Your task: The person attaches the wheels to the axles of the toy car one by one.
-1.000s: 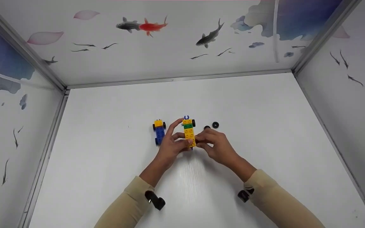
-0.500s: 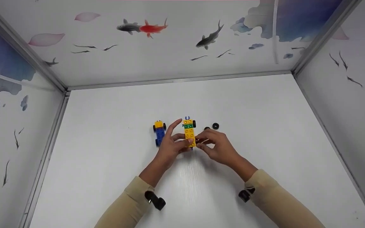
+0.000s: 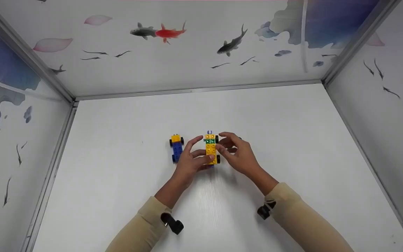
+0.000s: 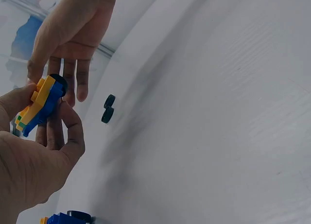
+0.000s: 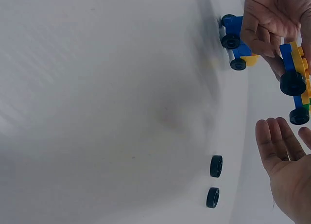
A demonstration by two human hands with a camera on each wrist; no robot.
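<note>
My left hand grips a toy building-block car, its thumb across the yellow top and its fingers round the side. The held car has a green band, a blue underside, and two black wheels along its right side. Beside that side is my right hand, fingers extended and holding nothing; in the right wrist view its fingertips lie apart from the car. Two loose black wheels lie on the table, largely hidden behind the right hand in the head view.
A second toy car, blue with a yellow end and black wheels, stands on the white table just left of my left hand. Printed walls enclose the table at the back and both sides.
My right hand has let go of the wheel at the car's near right corner, which now sits on the car. That hand has moved forward, its fingers spread. The held car has shifted slightly right.
</note>
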